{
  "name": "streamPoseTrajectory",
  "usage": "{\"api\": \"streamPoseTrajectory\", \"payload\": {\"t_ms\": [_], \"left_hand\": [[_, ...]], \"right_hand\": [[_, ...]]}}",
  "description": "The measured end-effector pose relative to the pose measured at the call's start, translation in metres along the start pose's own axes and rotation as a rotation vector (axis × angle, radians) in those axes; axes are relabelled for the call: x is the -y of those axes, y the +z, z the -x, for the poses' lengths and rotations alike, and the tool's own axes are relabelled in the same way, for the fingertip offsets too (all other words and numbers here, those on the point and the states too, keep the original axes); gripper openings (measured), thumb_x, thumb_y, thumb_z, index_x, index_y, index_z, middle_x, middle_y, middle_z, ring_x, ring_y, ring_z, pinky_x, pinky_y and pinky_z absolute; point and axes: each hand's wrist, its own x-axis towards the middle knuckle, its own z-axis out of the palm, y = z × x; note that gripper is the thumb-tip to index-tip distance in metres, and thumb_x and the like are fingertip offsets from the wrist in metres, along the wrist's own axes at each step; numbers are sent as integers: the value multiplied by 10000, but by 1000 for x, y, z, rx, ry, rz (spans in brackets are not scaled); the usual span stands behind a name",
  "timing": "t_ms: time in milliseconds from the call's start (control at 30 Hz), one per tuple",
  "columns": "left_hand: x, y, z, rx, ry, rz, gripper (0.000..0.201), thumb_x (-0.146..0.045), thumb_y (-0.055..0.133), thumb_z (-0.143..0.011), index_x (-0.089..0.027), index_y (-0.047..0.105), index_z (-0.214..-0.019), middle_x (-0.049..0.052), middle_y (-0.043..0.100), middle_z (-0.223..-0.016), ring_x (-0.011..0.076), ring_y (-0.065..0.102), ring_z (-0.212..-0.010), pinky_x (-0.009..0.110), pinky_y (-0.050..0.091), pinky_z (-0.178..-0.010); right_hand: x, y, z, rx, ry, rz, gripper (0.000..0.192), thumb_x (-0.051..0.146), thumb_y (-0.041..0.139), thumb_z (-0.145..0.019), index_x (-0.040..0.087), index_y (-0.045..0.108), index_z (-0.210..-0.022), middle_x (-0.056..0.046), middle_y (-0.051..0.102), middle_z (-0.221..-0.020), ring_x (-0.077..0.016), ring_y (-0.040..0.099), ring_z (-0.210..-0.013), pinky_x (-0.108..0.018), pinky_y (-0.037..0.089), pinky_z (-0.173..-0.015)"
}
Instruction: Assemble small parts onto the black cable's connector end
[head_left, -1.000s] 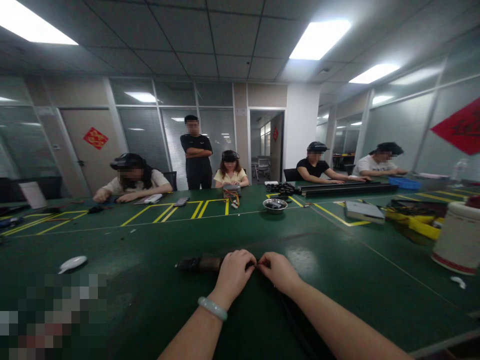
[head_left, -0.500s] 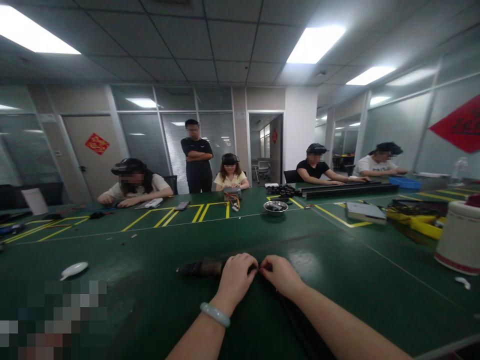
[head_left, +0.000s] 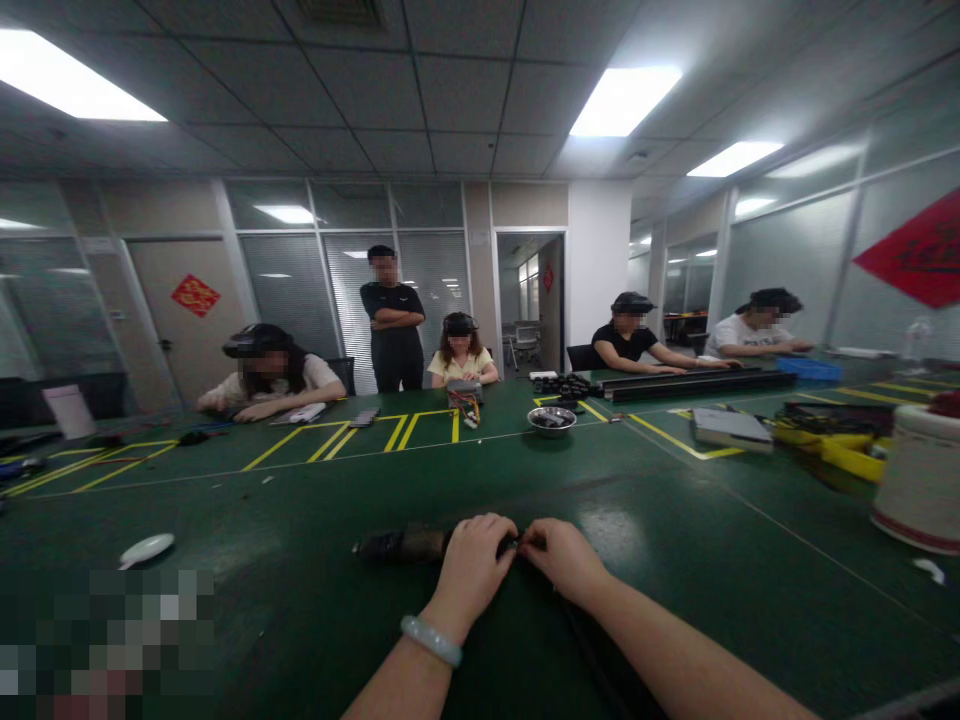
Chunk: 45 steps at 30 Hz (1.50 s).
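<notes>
Left hand [head_left: 474,562] and right hand [head_left: 562,556] fingers pinch the dark cable [head_left: 401,544] mid-table [head_left: 300,520].

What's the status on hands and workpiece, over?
Left hand gripping dark cylindrical part on green table. Right hand pinching at the part's end; cable trails back. Nothing blocking.

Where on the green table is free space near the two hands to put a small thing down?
Bare green table lies between the white spoon-like piece and the dark bundle at the left hand. More lies beyond the right hand, before the metal bowl. The far right, by the white tub and yellow parts, is crowded.
</notes>
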Motion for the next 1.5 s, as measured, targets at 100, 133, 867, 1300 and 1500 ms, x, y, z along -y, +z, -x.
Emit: {"api": "streamPoseTrajectory", "payload": {"t_ms": [100, 133, 867, 1300, 1500], "left_hand": [[1, 1, -1, 4, 9, -14, 112, -187, 547, -871, -251, 607, -940, -9, 622, -1004, 181, 546, -972, 313, 366, -858], [1, 2, -1, 3, 8, -15, 113, -180, 544, -871, -251, 609, -930, -9, 622, -1001, 179, 547, -965, 313, 364, -854], [3, 2, -2, 44, -20, 8, 117, -181, 541, -881, -247, 608, -952, -17, 622, -1015, 175, 549, -960, 325, 367, -873], [5, -2, 2, 46, 30, 32, 88, -220, 559, -872, -250, 616, -932, -10, 627, -990, 184, 540, -944, 320, 364, -850], [2, -1, 0, 68, 40, -30, 103, -250, 528, -896, -260, 620, -940, -9, 620, -983, 179, 540, -942, 310, 364, -842]], "right_hand": [[-1, 1, -1, 5, 4, -19, 113, 236, 619, -811, 212, 725, -844, -11, 725, -833, -149, 645, -761, -218, 422, -678], [-2, 2, -1, 10, 13, -30, 115, 246, 618, -815, 213, 725, -841, -8, 724, -819, -147, 644, -746, -217, 419, -666], [3, 2, -1, -14, 50, 5, 107, 285, 646, -804, 218, 729, -813, -6, 726, -774, -145, 637, -687, -225, 393, -611], [-3, -1, -1, 47, 12, -49, 105, 307, 682, -773, 222, 743, -784, 3, 720, -745, -142, 624, -670, -219, 389, -598], [-9, -4, -4, 134, 50, -142, 154, 321, 693, -756, 210, 757, -841, -5, 729, -762, -153, 637, -698, -213, 407, -596]]}}
